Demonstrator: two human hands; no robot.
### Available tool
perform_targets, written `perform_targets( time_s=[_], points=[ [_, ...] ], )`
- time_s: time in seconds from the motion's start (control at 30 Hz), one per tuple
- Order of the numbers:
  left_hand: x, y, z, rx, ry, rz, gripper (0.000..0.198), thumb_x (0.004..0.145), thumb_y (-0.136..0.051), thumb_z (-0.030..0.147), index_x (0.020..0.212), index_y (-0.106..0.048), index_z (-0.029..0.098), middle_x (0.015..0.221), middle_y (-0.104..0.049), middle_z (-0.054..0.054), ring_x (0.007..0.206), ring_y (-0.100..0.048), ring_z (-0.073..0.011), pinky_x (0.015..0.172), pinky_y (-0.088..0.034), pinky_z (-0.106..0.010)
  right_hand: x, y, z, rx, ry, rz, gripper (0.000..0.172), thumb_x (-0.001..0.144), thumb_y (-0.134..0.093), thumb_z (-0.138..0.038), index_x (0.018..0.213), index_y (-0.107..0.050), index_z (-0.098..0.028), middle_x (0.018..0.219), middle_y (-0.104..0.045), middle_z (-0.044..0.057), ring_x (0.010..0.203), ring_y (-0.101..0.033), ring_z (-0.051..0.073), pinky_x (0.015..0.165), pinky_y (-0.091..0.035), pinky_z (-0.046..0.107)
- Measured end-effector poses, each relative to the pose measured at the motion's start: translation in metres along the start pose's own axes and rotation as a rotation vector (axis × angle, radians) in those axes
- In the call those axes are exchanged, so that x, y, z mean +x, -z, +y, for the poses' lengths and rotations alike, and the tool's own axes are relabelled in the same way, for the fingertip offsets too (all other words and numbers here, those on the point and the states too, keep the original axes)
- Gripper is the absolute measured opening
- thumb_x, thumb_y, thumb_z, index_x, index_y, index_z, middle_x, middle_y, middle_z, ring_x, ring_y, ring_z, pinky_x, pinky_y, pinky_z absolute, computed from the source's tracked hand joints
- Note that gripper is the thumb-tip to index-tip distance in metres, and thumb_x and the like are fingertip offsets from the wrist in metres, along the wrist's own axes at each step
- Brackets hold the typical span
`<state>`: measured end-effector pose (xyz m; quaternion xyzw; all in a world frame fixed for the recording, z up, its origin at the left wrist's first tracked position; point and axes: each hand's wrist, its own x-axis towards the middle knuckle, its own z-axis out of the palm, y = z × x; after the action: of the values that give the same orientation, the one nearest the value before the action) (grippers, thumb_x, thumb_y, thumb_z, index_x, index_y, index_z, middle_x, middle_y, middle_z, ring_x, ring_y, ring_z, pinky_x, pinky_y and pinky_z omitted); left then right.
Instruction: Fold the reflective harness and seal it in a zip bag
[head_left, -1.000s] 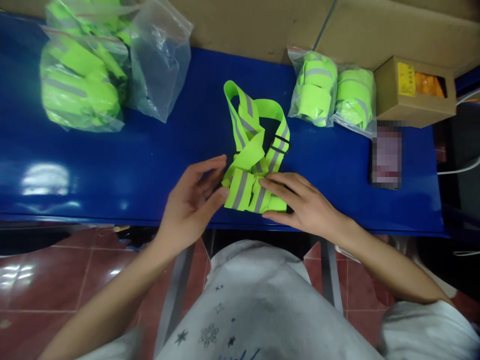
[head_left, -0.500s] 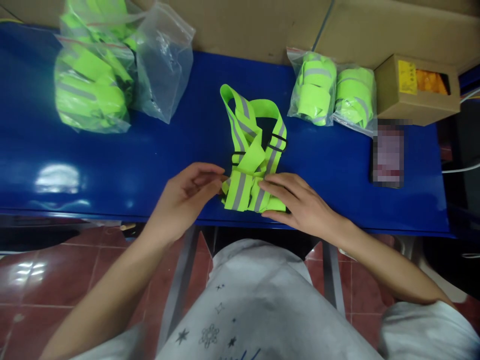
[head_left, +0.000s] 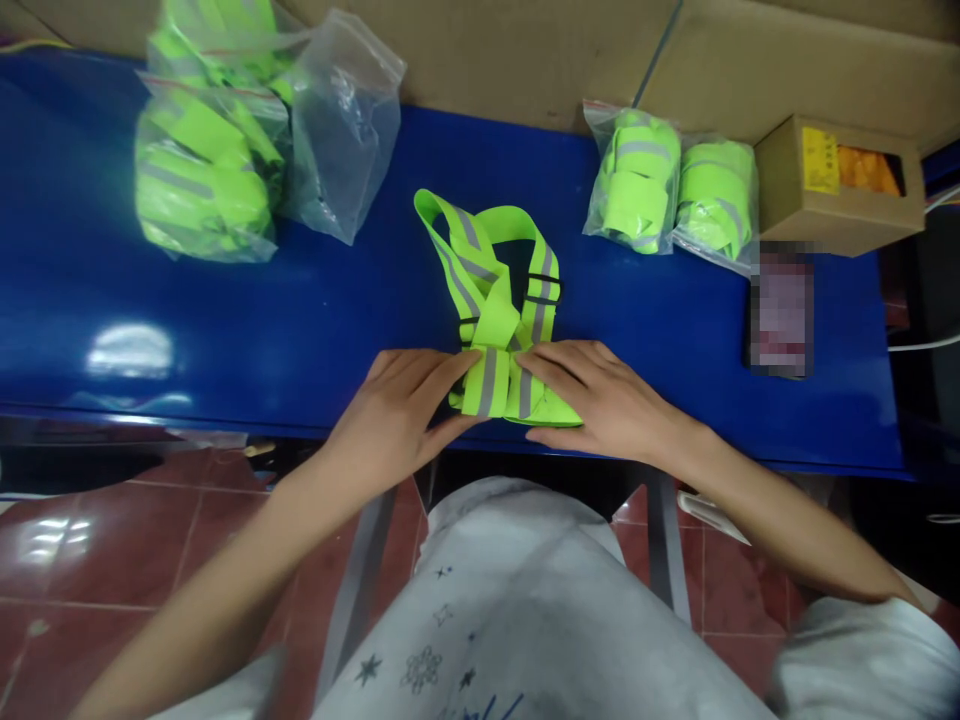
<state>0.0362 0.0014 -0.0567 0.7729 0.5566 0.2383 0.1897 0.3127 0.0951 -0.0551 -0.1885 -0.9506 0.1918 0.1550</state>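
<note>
A neon-green reflective strap vest (head_left: 491, 290) with grey stripes lies on the blue table (head_left: 300, 300). Its near end is folded into a small bundle at the table's front edge, and its loops spread away from me. My left hand (head_left: 397, 410) grips the left side of the bundle, fingers on top and thumb underneath. My right hand (head_left: 600, 400) presses on the right side, fingers over the fabric and thumb at the front edge. The two hands almost meet over the bundle.
Bagged green vests (head_left: 202, 180) sit at the back left beside a clear plastic bag (head_left: 345, 130). Two more bagged vests (head_left: 637, 180) lie at the back right, then a small cardboard box (head_left: 832, 185) and a flat blurred object (head_left: 780, 315). Large cardboard (head_left: 525, 50) lines the back.
My left hand has moved right and closed onto the folded bundle. The vest's loops have narrowed and shifted slightly left. My right hand has stayed on the bundle.
</note>
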Motion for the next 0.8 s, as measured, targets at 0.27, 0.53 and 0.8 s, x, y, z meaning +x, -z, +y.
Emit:
perform_targets(
  time_s=[0.27,0.53,0.8],
  points=[
    [0.008,0.005,-0.005,-0.232,0.031,0.011,0.039,0.098,-0.072,0.055,0.124,-0.075,0.026,0.146,-0.058,-0.014,0.136,-0.059,-0.0358,0.114,-0.051,-0.051,0.008,0.017,-0.002,0.306,-0.083,-0.062,0.042,0.106,-0.061,-0.050,0.131,-0.070,-0.016,0.121,-0.072,0.014,0.110,-0.071,0.025,0.096,-0.058,0.039],
    [0.010,-0.005,0.008,-0.261,0.145,0.176,0.051,0.103,-0.068,0.041,0.150,-0.053,0.033,0.142,-0.062,-0.011,0.129,-0.065,-0.0319,0.106,-0.059,-0.050,0.022,0.022,0.001,0.509,-0.333,-0.106,0.037,0.108,-0.059,-0.047,0.133,-0.065,-0.020,0.094,-0.076,-0.001,0.066,-0.062,0.011,0.065,-0.046,0.025],
    [-0.015,-0.006,0.015,0.236,-0.151,0.072,0.093,0.094,-0.078,0.056,0.167,-0.034,0.018,0.149,-0.061,-0.024,0.138,-0.060,-0.0454,0.111,-0.055,-0.060,0.031,0.013,-0.004,0.398,-0.423,-0.074,0.037,0.109,-0.057,-0.052,0.130,-0.065,-0.023,0.105,-0.075,0.003,0.073,-0.065,0.015,0.067,-0.046,0.027]
  ],
)
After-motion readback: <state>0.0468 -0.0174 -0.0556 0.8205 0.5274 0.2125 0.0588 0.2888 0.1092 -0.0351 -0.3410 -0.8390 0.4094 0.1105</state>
